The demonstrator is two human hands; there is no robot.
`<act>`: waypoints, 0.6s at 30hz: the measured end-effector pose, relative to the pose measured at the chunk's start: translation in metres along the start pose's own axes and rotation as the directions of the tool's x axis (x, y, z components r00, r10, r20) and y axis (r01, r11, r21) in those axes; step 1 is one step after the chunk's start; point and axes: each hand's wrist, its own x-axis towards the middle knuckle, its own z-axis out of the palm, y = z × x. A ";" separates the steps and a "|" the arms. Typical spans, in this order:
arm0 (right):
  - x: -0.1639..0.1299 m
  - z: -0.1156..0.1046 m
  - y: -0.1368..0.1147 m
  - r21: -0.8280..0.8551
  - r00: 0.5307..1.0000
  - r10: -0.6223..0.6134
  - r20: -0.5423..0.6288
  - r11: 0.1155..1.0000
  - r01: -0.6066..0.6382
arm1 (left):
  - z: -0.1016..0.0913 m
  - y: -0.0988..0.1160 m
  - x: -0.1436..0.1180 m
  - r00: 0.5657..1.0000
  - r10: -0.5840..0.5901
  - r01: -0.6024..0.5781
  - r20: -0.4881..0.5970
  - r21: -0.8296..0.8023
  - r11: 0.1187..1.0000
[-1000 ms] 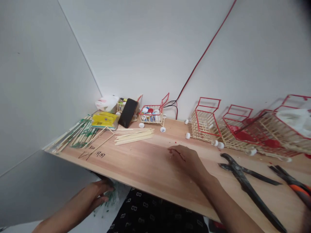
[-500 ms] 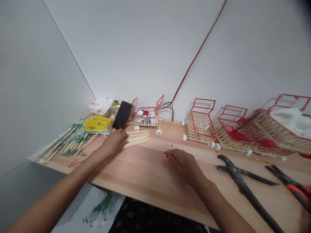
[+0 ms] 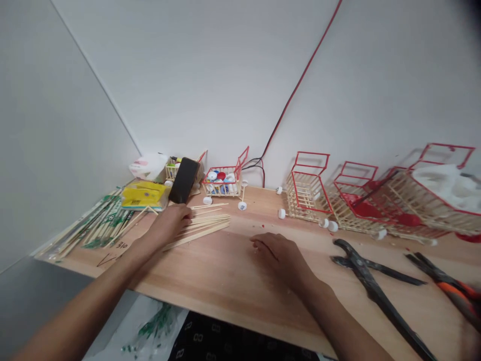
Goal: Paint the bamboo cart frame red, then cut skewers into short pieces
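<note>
Fingers of the left hand [image 3: 171,220] are lying curled over the near end of the loose bamboo sticks [image 3: 203,226], pressing on them rather than clearly gripping one — whether any stick is pinched cannot be told. Beside it, the right hand [image 3: 280,255] is resting palm-down on the wooden table [image 3: 233,281], fingers loosely spread and holding nothing. Along the wall, four stick carts [image 3: 308,188] are already standing finished with red frames and white wheels, so the building looks well along, while the sticks are still waiting as raw stock. Half a second ago the bundle was lying neat and parallel; now it is fanning out under the hand — some sticks are angling toward the table edge.
</note>
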 end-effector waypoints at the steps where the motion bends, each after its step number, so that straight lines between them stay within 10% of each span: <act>1: 0.000 0.000 0.000 0.004 1.000 -0.002 -0.002 1.000 0.002 | 0.001 -0.001 -0.001 1.000 -0.005 0.005 -0.015 -0.013 1.000; 7: 0.000 -0.001 -0.003 0.110 0.998 0.024 -0.064 0.994 -0.017 | -0.006 0.019 -0.008 0.989 -0.047 0.002 -0.138 -0.310 0.951; 10: 0.002 -0.005 -0.004 0.300 0.985 0.106 -0.139 0.952 -0.060 | -0.005 0.053 -0.005 0.998 0.068 -0.043 0.002 -0.753 0.656; 13: 0.007 -0.008 -0.001 0.451 0.963 0.201 -0.178 0.886 -0.102 | 0.011 0.097 0.005 0.964 0.158 0.152 0.212 -0.933 0.326; 18: 0.011 -0.013 0.009 0.592 0.918 0.325 -0.229 0.795 -0.134 | 0.045 0.152 0.025 0.937 0.274 0.171 0.218 -0.967 0.187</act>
